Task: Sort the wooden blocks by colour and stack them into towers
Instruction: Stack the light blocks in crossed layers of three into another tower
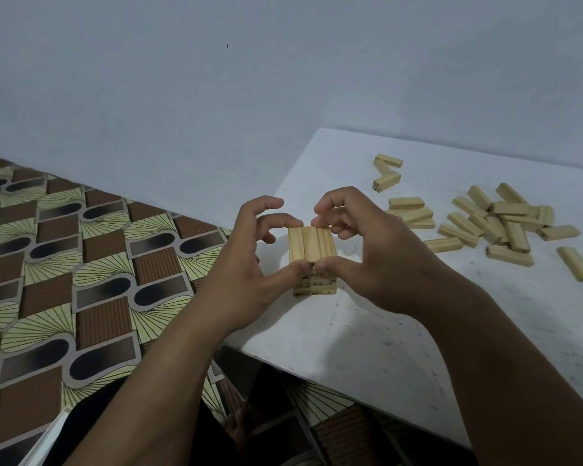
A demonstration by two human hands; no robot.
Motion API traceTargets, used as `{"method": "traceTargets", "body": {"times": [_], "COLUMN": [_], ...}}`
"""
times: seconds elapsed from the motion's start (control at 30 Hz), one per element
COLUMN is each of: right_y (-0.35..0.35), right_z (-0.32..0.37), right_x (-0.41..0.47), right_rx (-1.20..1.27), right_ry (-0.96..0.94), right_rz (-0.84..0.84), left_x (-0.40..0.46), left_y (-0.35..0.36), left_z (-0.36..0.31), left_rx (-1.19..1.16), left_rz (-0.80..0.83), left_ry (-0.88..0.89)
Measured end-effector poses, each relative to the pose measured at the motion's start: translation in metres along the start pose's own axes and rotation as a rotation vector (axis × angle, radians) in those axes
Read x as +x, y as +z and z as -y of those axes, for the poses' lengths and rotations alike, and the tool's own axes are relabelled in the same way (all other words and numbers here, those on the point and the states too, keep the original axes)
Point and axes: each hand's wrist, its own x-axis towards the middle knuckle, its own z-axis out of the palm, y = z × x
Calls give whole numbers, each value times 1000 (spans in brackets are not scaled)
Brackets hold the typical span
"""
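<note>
A short tower of pale wooden blocks (pixel 312 245) stands near the left edge of the white table (pixel 367 338); its top layer is three blocks side by side. My left hand (pixel 249 260) pinches the top layer between thumb at the near end and fingertips at the far end. My right hand (pixel 364 257) pinches the same layer from the right side, thumb near, fingers far. Lower layers show dark printed marks on their ends and are partly hidden by my thumbs.
Several loose pale blocks (pixel 495 227) lie scattered over the right part of the table, with a small cluster (pixel 387 173) near the wall. The table's left edge drops to a patterned floor (pixel 81 264). A grey wall stands behind.
</note>
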Motion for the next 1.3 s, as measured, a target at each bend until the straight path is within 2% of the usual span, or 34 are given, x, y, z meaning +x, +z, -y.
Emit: {"method": "traceTargets", "body": {"times": [0.5,0.97,1.2,1.3], "right_y": [1,-1,-5,-12], "right_z": [-5,-6,-10,-8], "right_x": [0,0,1,0], "right_rx": [-11,-50,-26,-10], "right_ry": [-5,-40,-14,7], "right_rz": [0,22,11,-56], "left_x": [-3,-4,-5,-3], "left_y": [-1,-1,-3,-7], "left_z": [-5,-5,-6,-11], "left_rx": [-83,-54,-95,-164], "left_rz": [12,13,-22,-106], "left_ry": [-26,-22,-13,-8]}}
